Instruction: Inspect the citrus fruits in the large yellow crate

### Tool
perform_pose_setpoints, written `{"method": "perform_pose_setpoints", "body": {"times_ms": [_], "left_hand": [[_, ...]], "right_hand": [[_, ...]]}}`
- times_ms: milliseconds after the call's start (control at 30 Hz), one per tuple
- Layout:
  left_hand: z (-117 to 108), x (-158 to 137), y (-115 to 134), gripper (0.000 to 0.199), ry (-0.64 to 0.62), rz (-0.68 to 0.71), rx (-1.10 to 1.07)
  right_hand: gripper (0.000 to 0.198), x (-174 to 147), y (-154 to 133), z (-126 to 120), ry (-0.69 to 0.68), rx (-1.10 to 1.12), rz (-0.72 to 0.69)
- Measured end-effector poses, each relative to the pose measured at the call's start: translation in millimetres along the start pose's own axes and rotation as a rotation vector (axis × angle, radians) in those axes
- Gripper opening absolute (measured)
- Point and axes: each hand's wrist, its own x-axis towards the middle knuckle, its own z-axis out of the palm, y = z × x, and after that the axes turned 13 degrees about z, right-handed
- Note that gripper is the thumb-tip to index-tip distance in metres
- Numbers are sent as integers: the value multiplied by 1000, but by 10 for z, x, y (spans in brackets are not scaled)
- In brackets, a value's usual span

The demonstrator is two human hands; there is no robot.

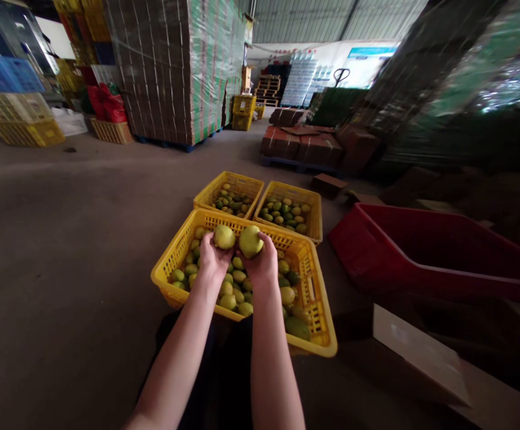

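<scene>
Over a yellow plastic crate [323, 298], my left hand [213, 260] is closed around a yellow-green lemon [224, 237]. My right hand [263, 260] grips a second, slightly greener lemon [250, 241] beside it. A small gap separates the two fruits, both held up at the tops of the fingers. Below and around my hands, the crate holds many loose lemons [238, 276], from yellow to dark green. My forearms hide part of the crate's near side and some of the fruit in it.
Two more yellow crates of lemons, a left one [206, 194] and a right one [316, 218], stand just beyond. A red tub [358, 251] lies to the right, with a cardboard piece [416, 352] nearer me. Wrapped pallet stacks [156, 71] and flat boxes [302, 146] stand farther off.
</scene>
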Motion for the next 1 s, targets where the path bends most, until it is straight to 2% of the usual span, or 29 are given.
{"method": "perform_pose_setpoints", "body": {"times_ms": [100,167,300,433,533,700,833,1000], "left_hand": [[11,-14,7,27,-45,-39,4],[26,-35,0,31,-78,-59,14],[48,-86,-45,41,-91,-32,79],[59,-120,-89,35,-63,55,122],[69,-139,-95,33,-63,71,160],[76,-178,-97,35,-128,49,247],[57,-169,-127,30,-168,27,221],[56,-166,-127,30,-206,46,201]], "right_hand": [[25,-46,-56,-7,21,99,168],[33,-84,-97,24,21,144,259],[49,-132,-136,94,41,127,331],[46,-173,-132,131,122,77,305],[42,-189,-125,135,167,72,265],[46,-150,-135,57,123,110,252],[45,-137,-150,-4,130,112,252],[41,-207,-170,48,129,115,210]]}}
